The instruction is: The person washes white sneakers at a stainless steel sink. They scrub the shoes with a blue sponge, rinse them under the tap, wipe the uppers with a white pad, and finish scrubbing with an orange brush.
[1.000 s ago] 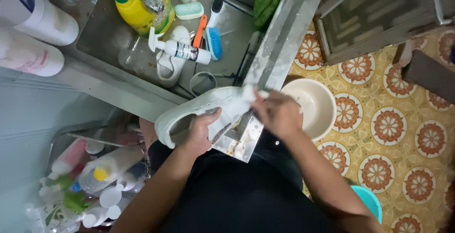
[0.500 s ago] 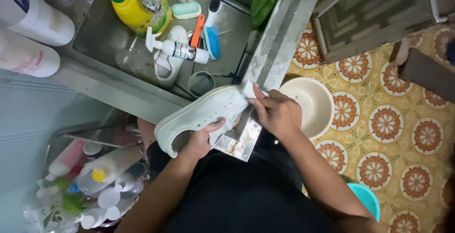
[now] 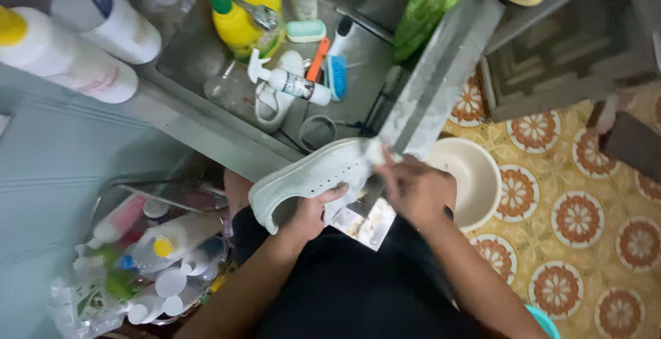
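Note:
My left hand (image 3: 311, 213) grips a white sneaker (image 3: 310, 173) from below, near its heel opening, holding it on its side over my lap. My right hand (image 3: 413, 189) presses a small white cloth or wipe (image 3: 375, 153) against the toe end of the sneaker. Under both hands lies a stained white sheet (image 3: 365, 223). The fingertips of my right hand are hidden behind the cloth.
A steel sink (image 3: 206, 105) ahead holds a yellow bottle (image 3: 248, 15), a white spray bottle (image 3: 289, 83), a blue-and-orange brush (image 3: 330, 70) and a soap bar (image 3: 306, 31). A cream basin (image 3: 475, 180) sits on the patterned tile floor (image 3: 585, 229). A wire rack of bottles (image 3: 144, 242) stands at the left.
The sneaker has shifted slightly left and lower in my left hand. My right hand has slid along the toe with the cloth.

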{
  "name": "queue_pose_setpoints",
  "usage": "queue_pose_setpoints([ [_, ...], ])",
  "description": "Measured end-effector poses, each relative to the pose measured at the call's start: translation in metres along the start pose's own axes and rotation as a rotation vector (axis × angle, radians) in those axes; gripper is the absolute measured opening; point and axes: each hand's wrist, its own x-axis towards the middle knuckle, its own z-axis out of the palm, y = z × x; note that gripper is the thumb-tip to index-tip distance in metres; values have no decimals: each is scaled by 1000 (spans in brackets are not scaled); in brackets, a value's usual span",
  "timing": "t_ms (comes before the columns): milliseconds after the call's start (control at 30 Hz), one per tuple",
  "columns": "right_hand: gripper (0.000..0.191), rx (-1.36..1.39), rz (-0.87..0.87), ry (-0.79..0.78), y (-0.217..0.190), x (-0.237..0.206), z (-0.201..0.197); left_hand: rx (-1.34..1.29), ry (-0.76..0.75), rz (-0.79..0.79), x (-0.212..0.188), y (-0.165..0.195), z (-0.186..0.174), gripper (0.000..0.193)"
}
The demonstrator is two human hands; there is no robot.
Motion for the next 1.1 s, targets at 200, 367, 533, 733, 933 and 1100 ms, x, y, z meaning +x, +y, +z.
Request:
queue_pose_setpoints([
  [200,38,-146,134,-66,42,57,33,-482,22,144,-28,66,-5,36],
  [367,57,-85,37,-302,53,114,99,447,153,594,-66,104,-31,31],
  [533,38,-273,61,-702,53,155,181,961,492,161,-87,105,-71,33],
  [733,29,-282,-61,-737,42,162,226,677,381,-32,-97,108,-91,55],
  [933,25,-27,-272,-1037,21,144,233,1177,164,-468,-104,128,-89,46],
  [1100,27,143,-475,-809,3,107,260,1619,135,157,-80,113,-94,37],
])
